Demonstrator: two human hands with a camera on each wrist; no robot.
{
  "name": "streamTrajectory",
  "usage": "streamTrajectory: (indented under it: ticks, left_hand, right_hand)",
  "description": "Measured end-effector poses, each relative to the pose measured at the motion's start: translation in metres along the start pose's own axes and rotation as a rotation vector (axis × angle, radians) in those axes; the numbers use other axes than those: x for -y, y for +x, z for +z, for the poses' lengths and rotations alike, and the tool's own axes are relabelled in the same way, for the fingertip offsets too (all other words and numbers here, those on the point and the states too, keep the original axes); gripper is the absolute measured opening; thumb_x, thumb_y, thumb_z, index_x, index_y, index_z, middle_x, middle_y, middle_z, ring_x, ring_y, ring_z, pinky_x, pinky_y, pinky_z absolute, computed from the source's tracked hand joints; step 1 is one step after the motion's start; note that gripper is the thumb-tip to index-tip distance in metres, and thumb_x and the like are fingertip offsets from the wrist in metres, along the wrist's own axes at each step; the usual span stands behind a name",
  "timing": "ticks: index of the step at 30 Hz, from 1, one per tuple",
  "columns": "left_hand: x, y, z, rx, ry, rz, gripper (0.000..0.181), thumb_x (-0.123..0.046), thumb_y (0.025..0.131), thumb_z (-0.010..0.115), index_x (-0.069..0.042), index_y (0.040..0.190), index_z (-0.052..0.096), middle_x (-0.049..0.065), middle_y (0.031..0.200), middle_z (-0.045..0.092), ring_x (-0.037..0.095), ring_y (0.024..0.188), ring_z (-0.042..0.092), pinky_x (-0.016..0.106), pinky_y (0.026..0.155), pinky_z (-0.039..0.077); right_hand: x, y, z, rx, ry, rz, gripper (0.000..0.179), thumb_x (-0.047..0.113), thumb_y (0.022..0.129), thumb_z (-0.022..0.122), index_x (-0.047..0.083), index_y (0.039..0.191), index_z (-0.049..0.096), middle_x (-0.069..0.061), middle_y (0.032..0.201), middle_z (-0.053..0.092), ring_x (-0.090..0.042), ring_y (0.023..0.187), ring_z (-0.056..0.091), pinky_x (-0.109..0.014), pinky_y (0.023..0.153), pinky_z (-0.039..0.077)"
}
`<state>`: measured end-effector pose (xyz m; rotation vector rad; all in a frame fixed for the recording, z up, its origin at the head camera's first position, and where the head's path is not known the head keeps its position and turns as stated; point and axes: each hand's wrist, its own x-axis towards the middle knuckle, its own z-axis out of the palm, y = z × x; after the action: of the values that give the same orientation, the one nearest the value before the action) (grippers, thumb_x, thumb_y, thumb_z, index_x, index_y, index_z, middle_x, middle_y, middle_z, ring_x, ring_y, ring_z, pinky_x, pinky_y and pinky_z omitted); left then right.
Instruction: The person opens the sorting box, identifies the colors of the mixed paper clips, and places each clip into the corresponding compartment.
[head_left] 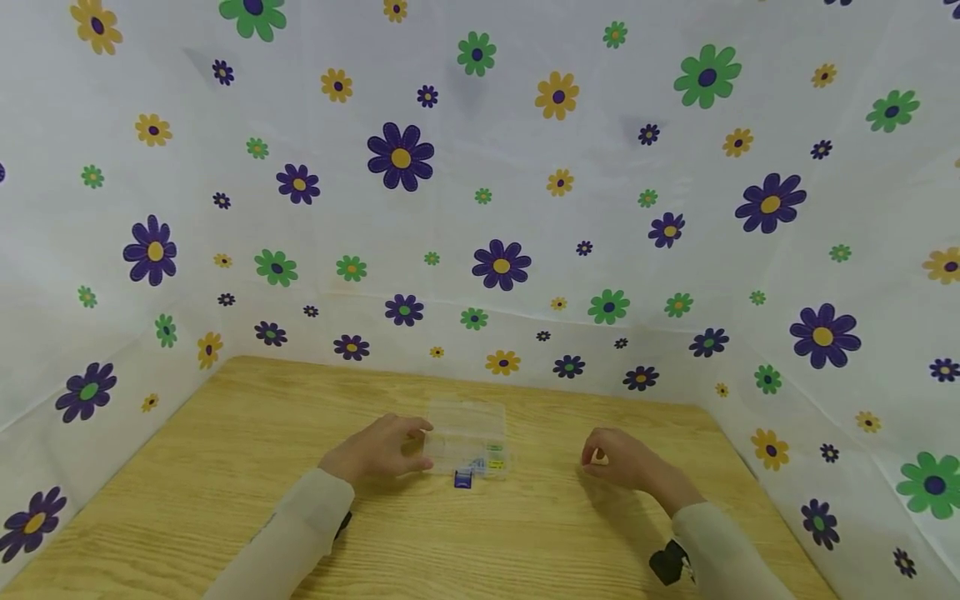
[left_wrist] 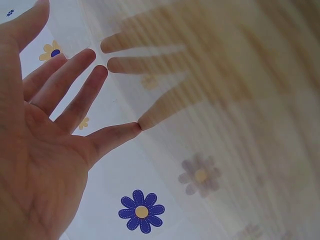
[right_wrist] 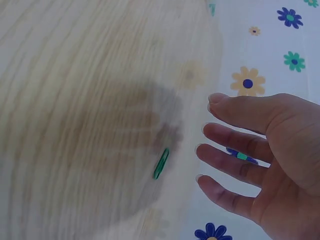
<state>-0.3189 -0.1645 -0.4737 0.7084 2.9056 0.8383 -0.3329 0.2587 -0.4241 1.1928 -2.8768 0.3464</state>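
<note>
A clear plastic compartment box (head_left: 467, 437) with its lid back is on the wooden table. Small green, yellow and blue pieces (head_left: 495, 464) lie in its right part; their kind is too small to tell. A small dark blue piece (head_left: 462, 479) sits at the box's front edge. My left hand (head_left: 386, 448) is at the box's left side, thumb and fingers spread, fingertips at or very near its edge. To the right of the box, my right hand (head_left: 626, 460) hovers with thumb and index finger close together, nothing visible between them. Near its fingertips a green paper clip (right_wrist: 161, 163) lies on the table.
The wooden table (head_left: 450, 550) is bordered at the back and both sides by white sheeting (head_left: 600, 275) printed with flowers. A black object (head_left: 667, 562) is at the right wrist, and part of another shows by the left sleeve.
</note>
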Motion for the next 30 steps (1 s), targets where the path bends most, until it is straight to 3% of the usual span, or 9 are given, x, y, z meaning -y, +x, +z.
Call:
streamTrajectory:
  ticks: [8,16,30]
  left_hand:
    - [0.001,0.000,0.000,-0.004,-0.008,-0.008,0.061,-0.046,0.092,0.075,-0.010,0.140,0.061,0.013,0.131,0.070,0.033,0.124,0.058,0.059,0.113,0.044]
    - [0.002,-0.001,0.000,-0.007,-0.001,0.012,0.062,-0.047,0.093,0.074,-0.009,0.140,0.061,0.013,0.131,0.070,0.032,0.121,0.058,0.057,0.111,0.045]
    - [0.002,0.000,0.000,-0.003,-0.007,0.017,0.061,-0.047,0.093,0.074,-0.009,0.139,0.061,0.014,0.131,0.070,0.033,0.123,0.059,0.058,0.112,0.045]
  right_hand:
    - [-0.014,-0.019,0.001,-0.010,0.030,0.022,0.006,0.006,0.088,0.078,0.005,0.088,0.072,-0.004,0.087,0.069,-0.022,0.079,0.066,-0.032,0.073,0.058]
    - [-0.031,-0.033,0.007,0.001,0.137,0.125,0.007,0.008,0.086,0.080,0.004,0.087,0.074,-0.005,0.087,0.071,-0.015,0.076,0.067,-0.026,0.067,0.056]
    - [-0.042,-0.041,0.010,0.006,0.141,0.117,0.009,0.006,0.084,0.082,0.006,0.085,0.073,-0.001,0.086,0.069,-0.009,0.075,0.064,-0.026,0.067,0.055]
